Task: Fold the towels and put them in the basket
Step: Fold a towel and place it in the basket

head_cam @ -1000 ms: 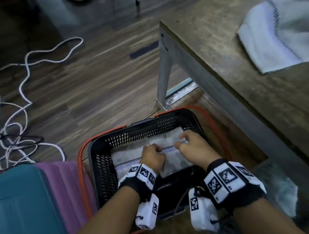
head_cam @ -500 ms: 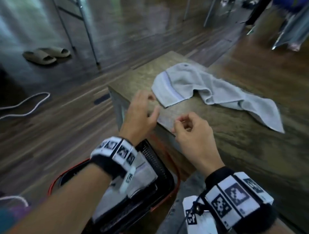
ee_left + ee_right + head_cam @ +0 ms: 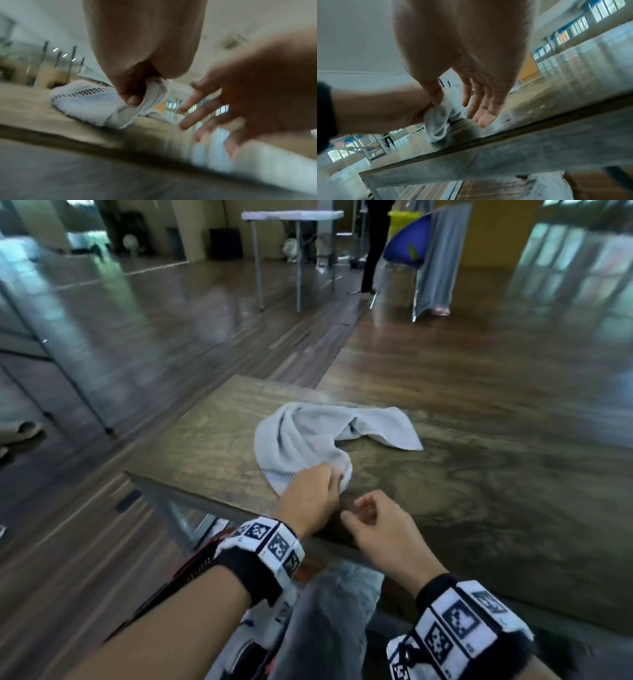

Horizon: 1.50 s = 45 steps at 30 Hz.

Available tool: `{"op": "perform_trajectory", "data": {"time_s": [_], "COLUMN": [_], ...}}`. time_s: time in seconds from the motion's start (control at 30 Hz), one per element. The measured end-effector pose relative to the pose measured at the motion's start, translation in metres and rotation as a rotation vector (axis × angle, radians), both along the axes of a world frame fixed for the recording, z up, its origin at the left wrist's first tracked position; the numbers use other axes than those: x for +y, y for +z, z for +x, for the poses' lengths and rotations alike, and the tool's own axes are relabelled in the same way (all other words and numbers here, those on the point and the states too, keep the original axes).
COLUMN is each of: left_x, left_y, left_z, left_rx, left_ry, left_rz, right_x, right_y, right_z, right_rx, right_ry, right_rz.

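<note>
wooden table (image 3: pixel 479 474); left wrist view alone: left grip (image 3: pixel 137 75) pinching towel (image 3: pixel 89 104); right grip (image 3: pixel 383 529) loose

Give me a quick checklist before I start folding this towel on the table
1. Crumpled light grey towel lies on the wooden table: ok.
2. Left hand pinches the towel's near edge: ok.
3. Right hand holds nothing, loosely curled beside it: ok.
4. Towel spread flat for folding: not ok, still bunched.
5. Bare table space to the right: ok.
6. Room left in the basket: cannot tell, mostly hidden.
</note>
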State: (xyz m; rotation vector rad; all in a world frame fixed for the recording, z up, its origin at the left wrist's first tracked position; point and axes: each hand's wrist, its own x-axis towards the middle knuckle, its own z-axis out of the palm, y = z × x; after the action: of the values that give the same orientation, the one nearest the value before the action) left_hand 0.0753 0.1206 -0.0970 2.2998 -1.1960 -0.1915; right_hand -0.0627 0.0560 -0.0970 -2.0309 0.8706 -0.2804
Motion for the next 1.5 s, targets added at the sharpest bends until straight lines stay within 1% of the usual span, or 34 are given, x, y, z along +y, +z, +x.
{"op": "perform_trajectory", "data": {"time_s": [0.07, 0.1, 0.2, 0.23, 0.27, 0.33, 0.4, 0.5, 0.6, 0.67, 0.73, 0.8, 0.87, 0.93, 1.0, 1.03, 1.1, 1.17, 1.23, 1.33, 1.43, 1.5], "left_x": [-0.019, -0.027, -0.046, -0.05, -0.053, -0.06, -0.065, -0.066, -0.057, -0.047, -0.035, -0.027, -0.024, -0.028, -0.034, -0.037, -0.043, -0.048, -0.054, -0.062, -0.072, -0.083], "left_y": [0.028, 0.045, 0.099, 0.116, 0.133, 0.168, 0.199, 0.235, 0.256, 0.263, 0.267, 0.266, 0.259, 0.244, 0.225, 0.214, 0.191, 0.17, 0.147, 0.115, 0.082, 0.062], "left_z": [-0.03, -0.045, -0.085, -0.096, -0.105, -0.121, -0.134, -0.144, -0.146, -0.145, -0.143, -0.142, -0.142, -0.141, -0.139, -0.137, -0.132, -0.132, -0.131, -0.127, -0.119, -0.109], "left_rx": [0.19, 0.275, 0.526, 0.572, 0.581, 0.513, 0.411, 0.366, 0.289, 0.264, 0.203, 0.032, -0.158, -0.232, -0.228, -0.215, -0.177, -0.09, 0.018, 0.083, 0.081, 0.084], "left_ry": [-0.04, -0.056, -0.131, -0.175, -0.221, -0.279, -0.289, -0.215, -0.138, -0.146, -0.174, -0.179, -0.149, -0.101, -0.018, 0.012, 0.026, -0.016, -0.102, -0.119, -0.112, -0.087], "left_rz": [-0.252, -0.35, -0.537, -0.598, -0.655, -0.726, -0.755, -0.801, -0.87, -0.858, -0.802, -0.724, -0.665, -0.647, -0.612, -0.565, -0.39, -0.211, -0.139, -0.051, 0.124, 0.18], "right_x": [-0.003, -0.005, -0.021, -0.027, -0.034, -0.048, -0.062, -0.082, -0.1, -0.111, -0.124, -0.133, -0.137, -0.136, -0.137, -0.136, -0.133, -0.128, -0.124, -0.12, -0.124, -0.13], "right_y": [0.011, 0.019, 0.046, 0.054, 0.062, 0.077, 0.092, 0.119, 0.155, 0.182, 0.204, 0.219, 0.22, 0.212, 0.198, 0.19, 0.173, 0.155, 0.141, 0.127, 0.11, 0.095], "right_z": [-0.016, -0.023, -0.052, -0.063, -0.074, -0.099, -0.124, -0.158, -0.191, -0.21, -0.228, -0.244, -0.256, -0.265, -0.27, -0.271, -0.271, -0.268, -0.262, -0.246, -0.225, -0.211], "right_rx": [0.032, 0.016, -0.09, -0.118, -0.135, -0.162, -0.139, -0.034, -0.011, -0.069, -0.176, -0.276, -0.323, -0.331, -0.323, -0.267, -0.087, 0.074, 0.141, 0.132, 0.143, 0.151], "right_ry": [0.009, -0.003, -0.104, -0.129, -0.156, -0.208, -0.235, -0.227, -0.318, -0.432, -0.537, -0.562, -0.529, -0.506, -0.411, -0.33, -0.143, -0.029, -0.027, -0.105, -0.138, -0.131], "right_rz": [-0.026, -0.029, -0.045, -0.061, -0.079, -0.146, -0.225, -0.279, -0.374, -0.5, -0.644, -0.726, -0.791, -0.819, -0.749, -0.673, -0.517, -0.45, -0.45, -0.45, -0.431, -0.412]}}
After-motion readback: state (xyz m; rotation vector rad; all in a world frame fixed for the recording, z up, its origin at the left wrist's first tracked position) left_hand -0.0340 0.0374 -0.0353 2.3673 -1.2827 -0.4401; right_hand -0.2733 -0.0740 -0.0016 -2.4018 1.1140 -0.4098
